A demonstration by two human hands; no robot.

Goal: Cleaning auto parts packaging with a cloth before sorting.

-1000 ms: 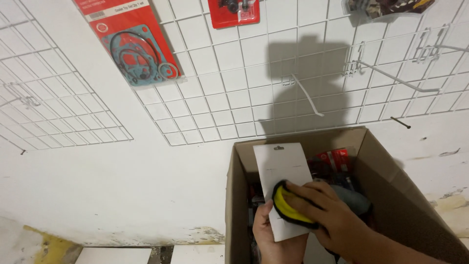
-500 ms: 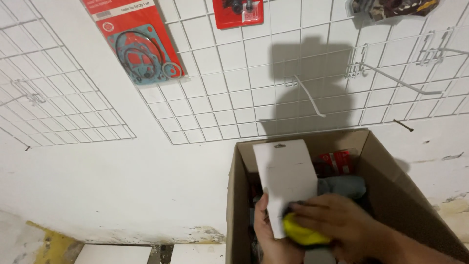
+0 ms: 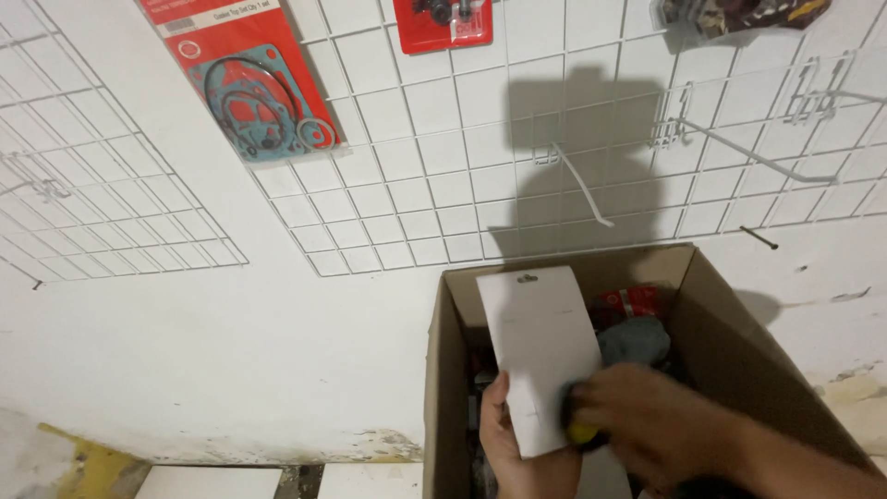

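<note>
The left hand pinches the bottom edge of a white card, with the thumb on its blank side and the other fingers hidden behind it. The card stands almost straight up, and it has a small hanging hole at the top. The right hand is curled around a small yellow and black thing at the card's lower right corner (I cannot tell what the thing is, because it is blurry and mostly covered). Both hands are over an open brown cardboard box. Inside the box, behind the card, lie a red packet and something grey-blue. Behind the box is a white wall with a white wire grid. High up on the grid hang a red packet with blue gasket rings and a smaller red packet. Bare metal hooks stick out of the grid on the right.
</note>
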